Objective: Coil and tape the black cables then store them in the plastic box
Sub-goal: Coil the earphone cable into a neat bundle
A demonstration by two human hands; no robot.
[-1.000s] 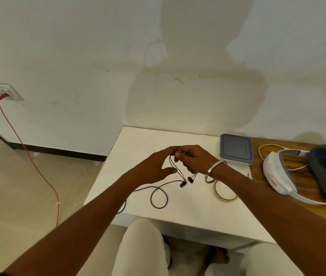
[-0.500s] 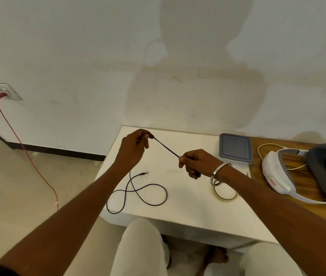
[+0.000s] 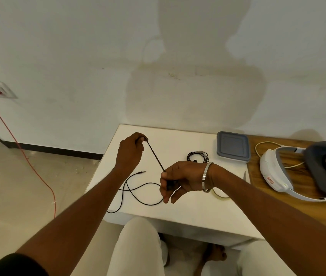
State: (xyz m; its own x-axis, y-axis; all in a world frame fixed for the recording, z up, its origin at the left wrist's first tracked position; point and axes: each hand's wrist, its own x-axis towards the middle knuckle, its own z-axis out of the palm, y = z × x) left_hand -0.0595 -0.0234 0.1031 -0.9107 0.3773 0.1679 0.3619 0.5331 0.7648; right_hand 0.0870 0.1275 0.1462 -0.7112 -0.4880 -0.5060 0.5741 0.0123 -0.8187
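Cable pulled taut between two hands over the white table (image 3: 188, 212)!

Left hand (image 3: 131, 151) pinches one end of the black cable (image 3: 156, 156) at centre frame, right hand (image 3: 184, 179) clenches around it lower down — the slack loops onto the table below. A coiled cable (image 3: 198, 156) lies just behind the right wrist, and beside it, right of centre, the lidded plastic box (image 3: 233, 146) sits closed.

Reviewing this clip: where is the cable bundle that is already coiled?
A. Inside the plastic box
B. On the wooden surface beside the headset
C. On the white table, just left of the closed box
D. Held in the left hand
C. The coiled cable bundle lies on the white table, just left of the plastic box, whose lid is on.
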